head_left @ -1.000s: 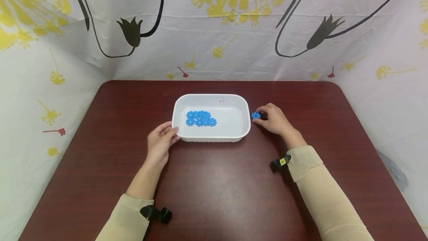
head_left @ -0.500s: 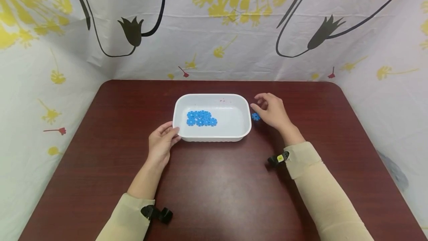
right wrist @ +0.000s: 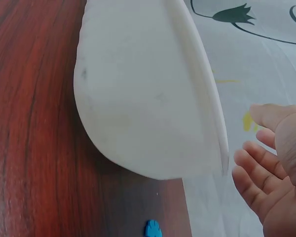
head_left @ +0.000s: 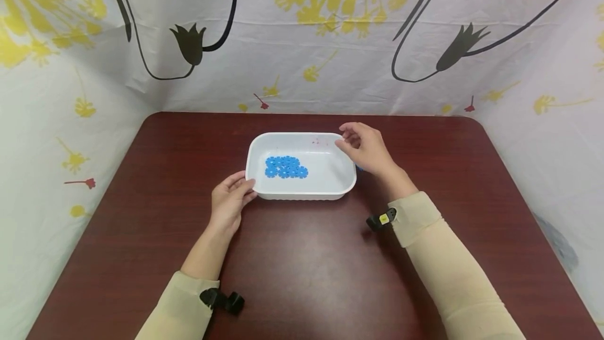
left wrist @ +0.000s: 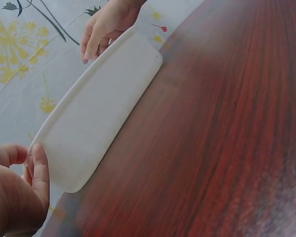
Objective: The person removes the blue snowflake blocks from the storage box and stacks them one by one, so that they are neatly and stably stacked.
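A white rectangular tray sits on the table, with several blue snowflake-shaped plastic discs lying grouped on the left part of its floor. My left hand grips the tray's front left corner between thumb and fingers. Over the back right corner of the tray hovers my right hand, its fingers loosely bent and nothing held. In the right wrist view, one loose blue disc lies on the table beside the tray's right end; the right hand mostly hides it in the head view.
The dark red-brown table has rounded far corners. A white cloth printed with yellow and grey flowers hangs behind it and along both sides. Each wrist carries a small black camera.
My right hand has let go of the blue disc to the right of the tray. It has risen and moved left, over the tray's back right corner. The left hand keeps its grip.
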A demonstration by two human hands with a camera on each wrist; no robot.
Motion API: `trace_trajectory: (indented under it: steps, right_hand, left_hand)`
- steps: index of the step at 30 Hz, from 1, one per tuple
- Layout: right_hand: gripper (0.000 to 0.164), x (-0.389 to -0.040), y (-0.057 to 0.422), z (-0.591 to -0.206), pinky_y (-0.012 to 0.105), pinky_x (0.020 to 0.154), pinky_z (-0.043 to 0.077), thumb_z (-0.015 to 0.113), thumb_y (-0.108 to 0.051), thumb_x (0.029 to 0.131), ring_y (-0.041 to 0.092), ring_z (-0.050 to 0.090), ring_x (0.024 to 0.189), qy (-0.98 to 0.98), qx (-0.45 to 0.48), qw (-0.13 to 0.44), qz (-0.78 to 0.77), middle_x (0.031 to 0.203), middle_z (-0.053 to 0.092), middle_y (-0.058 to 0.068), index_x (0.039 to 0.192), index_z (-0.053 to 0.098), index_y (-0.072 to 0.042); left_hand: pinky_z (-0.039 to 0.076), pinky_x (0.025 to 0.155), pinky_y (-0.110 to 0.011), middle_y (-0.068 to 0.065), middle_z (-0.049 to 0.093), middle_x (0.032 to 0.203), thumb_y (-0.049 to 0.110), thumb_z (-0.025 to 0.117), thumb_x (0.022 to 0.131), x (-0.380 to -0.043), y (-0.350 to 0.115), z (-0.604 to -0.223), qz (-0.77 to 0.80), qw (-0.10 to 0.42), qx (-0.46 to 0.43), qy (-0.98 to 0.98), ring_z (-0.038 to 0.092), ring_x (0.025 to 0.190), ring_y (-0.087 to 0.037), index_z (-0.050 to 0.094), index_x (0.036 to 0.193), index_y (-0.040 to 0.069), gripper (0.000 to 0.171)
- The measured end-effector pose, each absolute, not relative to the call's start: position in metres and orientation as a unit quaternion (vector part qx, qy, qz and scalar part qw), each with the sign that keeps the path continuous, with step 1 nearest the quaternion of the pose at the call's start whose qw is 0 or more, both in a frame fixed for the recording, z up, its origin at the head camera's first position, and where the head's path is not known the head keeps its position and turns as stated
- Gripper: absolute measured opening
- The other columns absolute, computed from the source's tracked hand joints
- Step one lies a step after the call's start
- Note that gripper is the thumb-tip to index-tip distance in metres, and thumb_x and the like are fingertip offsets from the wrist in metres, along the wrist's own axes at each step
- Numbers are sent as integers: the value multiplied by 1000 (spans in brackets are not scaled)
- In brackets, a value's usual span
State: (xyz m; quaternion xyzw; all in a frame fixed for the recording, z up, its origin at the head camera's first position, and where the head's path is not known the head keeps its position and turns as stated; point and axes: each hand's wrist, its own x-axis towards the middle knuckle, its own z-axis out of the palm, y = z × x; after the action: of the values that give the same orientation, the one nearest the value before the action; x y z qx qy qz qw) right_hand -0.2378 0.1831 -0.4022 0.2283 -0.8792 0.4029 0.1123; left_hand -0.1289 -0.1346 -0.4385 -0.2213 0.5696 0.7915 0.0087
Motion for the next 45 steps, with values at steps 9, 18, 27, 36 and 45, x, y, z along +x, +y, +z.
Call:
trace_trajectory:
  steps: [9,18,27,36,45]
  right_hand:
    - [30,-238,174,-404,42,76,60,77,-8,89,27,67,86,-877,226,97,413,96,67,17,114,67,5]
    - [31,-237,165,-406,43,78,61,78,-6,88,28,66,88,-872,236,82,421,96,67,17,115,66,7]
    - [33,-235,154,-408,41,82,61,78,-10,89,26,66,91,-876,244,48,412,98,67,14,117,67,5]
    - [34,-234,140,-411,43,82,61,78,-8,89,29,66,93,-876,271,13,398,102,67,22,117,67,7]
    - [36,-229,126,-414,38,82,61,80,-11,88,27,67,94,-889,284,1,360,105,67,18,117,67,6]
  left_hand:
    - [62,72,-24,-4,60,93,-3,68,93,-129,-134,-438,792,7,-222,569,66,76,-13,55,133,-7,42]
    - [62,72,-24,-4,61,94,-3,68,93,-129,-134,-438,795,8,-220,565,66,77,-13,55,133,-7,42]
    - [62,72,-24,-4,62,94,-2,69,93,-129,-134,-439,791,7,-223,569,67,77,-13,56,132,-7,41]
    - [62,72,-24,-2,62,92,-3,68,93,-129,-134,-438,792,7,-220,569,66,76,-12,56,132,-7,41]
    - [62,72,-25,-2,63,90,-4,68,93,-129,-135,-439,796,5,-220,563,67,76,-13,56,132,-8,41]
